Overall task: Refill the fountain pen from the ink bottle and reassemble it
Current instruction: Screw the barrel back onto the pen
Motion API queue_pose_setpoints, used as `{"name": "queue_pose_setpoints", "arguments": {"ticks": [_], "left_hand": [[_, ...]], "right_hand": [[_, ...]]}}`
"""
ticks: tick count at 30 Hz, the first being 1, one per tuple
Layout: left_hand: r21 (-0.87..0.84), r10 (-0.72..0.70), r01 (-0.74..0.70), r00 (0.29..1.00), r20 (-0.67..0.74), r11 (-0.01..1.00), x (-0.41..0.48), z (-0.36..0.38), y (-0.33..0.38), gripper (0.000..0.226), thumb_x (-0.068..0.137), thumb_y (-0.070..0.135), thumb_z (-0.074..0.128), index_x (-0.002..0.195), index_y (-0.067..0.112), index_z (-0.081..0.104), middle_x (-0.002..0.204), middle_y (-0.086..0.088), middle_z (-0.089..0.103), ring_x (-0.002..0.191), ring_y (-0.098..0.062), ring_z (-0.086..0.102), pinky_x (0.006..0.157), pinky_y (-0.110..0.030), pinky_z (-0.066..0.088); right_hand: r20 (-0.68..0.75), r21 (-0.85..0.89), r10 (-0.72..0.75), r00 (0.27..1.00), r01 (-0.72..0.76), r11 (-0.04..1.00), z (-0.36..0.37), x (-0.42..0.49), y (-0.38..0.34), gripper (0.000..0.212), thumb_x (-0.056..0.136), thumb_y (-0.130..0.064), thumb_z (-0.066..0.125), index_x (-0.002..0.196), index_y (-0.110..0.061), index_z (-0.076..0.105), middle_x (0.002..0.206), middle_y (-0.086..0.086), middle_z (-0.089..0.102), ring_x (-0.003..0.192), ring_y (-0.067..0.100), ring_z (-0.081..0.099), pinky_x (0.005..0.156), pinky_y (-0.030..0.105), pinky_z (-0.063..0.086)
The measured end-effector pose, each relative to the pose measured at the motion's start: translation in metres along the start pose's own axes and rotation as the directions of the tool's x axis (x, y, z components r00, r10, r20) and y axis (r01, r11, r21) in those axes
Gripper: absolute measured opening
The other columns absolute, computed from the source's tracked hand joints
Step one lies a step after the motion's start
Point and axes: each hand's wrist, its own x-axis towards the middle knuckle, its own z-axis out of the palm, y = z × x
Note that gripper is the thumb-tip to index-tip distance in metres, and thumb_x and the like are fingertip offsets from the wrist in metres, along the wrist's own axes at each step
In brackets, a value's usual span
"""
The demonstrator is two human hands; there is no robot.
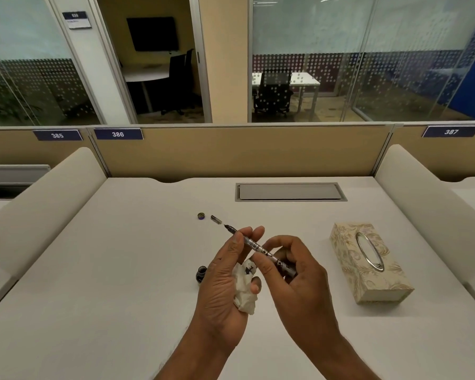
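Both grips clamped on one fountain pen (254, 246) (nib uncapped), left hand (225, 281), right hand (299, 275), one ink bottle (201, 274), one tissue (246, 286).

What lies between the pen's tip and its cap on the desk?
Nothing visible. The pen is held in both hands, its nib aimed toward the cap, which lies just beyond on bare desk. The bottle lid sits left of the cap, off that line.

I am raising my left hand (225, 275) and right hand (294, 272) together over the desk (121, 270), fingers curling inward, pinching.
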Motion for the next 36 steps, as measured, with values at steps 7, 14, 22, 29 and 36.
{"name": "queue_pose_setpoints", "arguments": {"ticks": [7,14,22,29,36], "left_hand": [[0.029,-0.008,0.007,0.999,0.041,1.0,0.002,-0.003,0.003,0.029,0.09,0.033,0.06,0.108,0.022,0.08,0.124,-0.002,0.077,0.098,-0.02,0.064,0.039,-0.015,0.04],[0.025,-0.004,0.002,0.998,0.069,1.0,0.002,-0.004,0.004,0.032,0.091,0.034,0.059,0.112,0.02,0.078,0.128,-0.006,0.074,0.093,-0.018,0.071,0.04,-0.014,0.041],[0.016,0.013,-0.014,0.997,0.08,1.0,0.003,-0.004,0.004,0.029,0.095,0.031,0.056,0.102,0.022,0.082,0.125,-0.005,0.076,0.12,-0.027,0.057,0.04,-0.016,0.045],[0.045,0.031,-0.034,0.997,0.073,0.998,0.003,-0.008,0.008,0.029,0.094,0.032,0.055,0.104,0.024,0.081,0.123,-0.002,0.077,0.108,-0.024,0.067,0.04,-0.016,0.042],[0.018,0.008,-0.009,0.998,0.068,1.0,0.005,-0.013,0.011,0.038,0.105,0.03,0.045,0.098,0.027,0.083,0.122,-0.002,0.078,0.104,-0.024,0.066,0.041,-0.016,0.042]], "right_hand": [[-0.025,-0.029,-0.012,1.0,0.011,1.0,0.003,-0.002,0.001,0.011,0.088,-0.039,0.064,0.091,-0.029,0.065,0.07,-0.007,0.064,0.058,0.011,0.058,0.051,0.02,0.048],[-0.012,-0.014,0.008,1.0,-0.009,1.0,0.003,-0.002,0.004,0.013,0.09,-0.039,0.061,0.092,-0.027,0.068,0.069,0.0,0.062,0.058,0.015,0.056,0.052,0.021,0.047],[0.002,0.011,0.033,0.999,-0.033,0.999,0.004,-0.004,0.001,0.01,0.089,-0.037,0.064,0.091,-0.027,0.067,0.07,-0.001,0.063,0.059,0.016,0.055,0.052,0.022,0.047],[0.009,-0.007,0.027,1.0,-0.027,1.0,0.008,-0.003,0.003,0.01,0.089,-0.041,0.06,0.088,-0.032,0.065,0.069,-0.003,0.062,0.061,0.017,0.056,0.053,0.024,0.048],[0.009,-0.016,0.019,1.0,-0.019,1.0,0.012,-0.003,0.004,0.009,0.089,-0.04,0.061,0.086,-0.033,0.064,0.071,-0.006,0.063,0.063,0.016,0.058,0.053,0.017,0.049]]}}
